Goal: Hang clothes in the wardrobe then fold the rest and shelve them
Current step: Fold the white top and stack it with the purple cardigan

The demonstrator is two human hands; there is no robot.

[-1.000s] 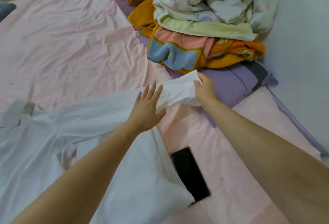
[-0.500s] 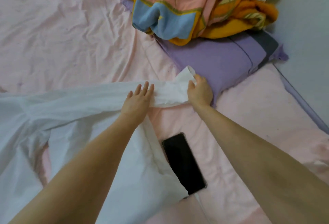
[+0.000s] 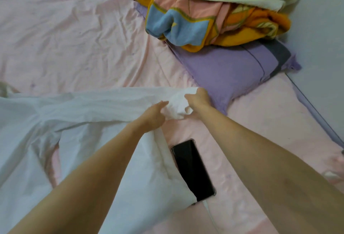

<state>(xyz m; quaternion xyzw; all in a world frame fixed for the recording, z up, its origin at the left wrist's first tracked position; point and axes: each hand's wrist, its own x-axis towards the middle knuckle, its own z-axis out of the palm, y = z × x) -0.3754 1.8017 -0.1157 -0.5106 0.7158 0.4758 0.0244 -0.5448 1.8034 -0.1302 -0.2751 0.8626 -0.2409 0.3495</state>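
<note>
A white garment (image 3: 89, 114) is spread across the pink bed (image 3: 65, 38). Its sleeve end is bunched and gripped by the right hand (image 3: 198, 99), and apparently pinched by the left hand (image 3: 153, 115), whose fingertips are hidden. A black phone (image 3: 193, 170) lies alongside.

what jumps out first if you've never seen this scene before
Both hands meet mid-frame on a white garment spread across the pink bed sheet: the right hand grips its bunched sleeve end and the left hand holds it just beside. A black phone lies near the garment's edge below, and a colourful heap of bedding sits on a purple pillow at upper right.
</note>
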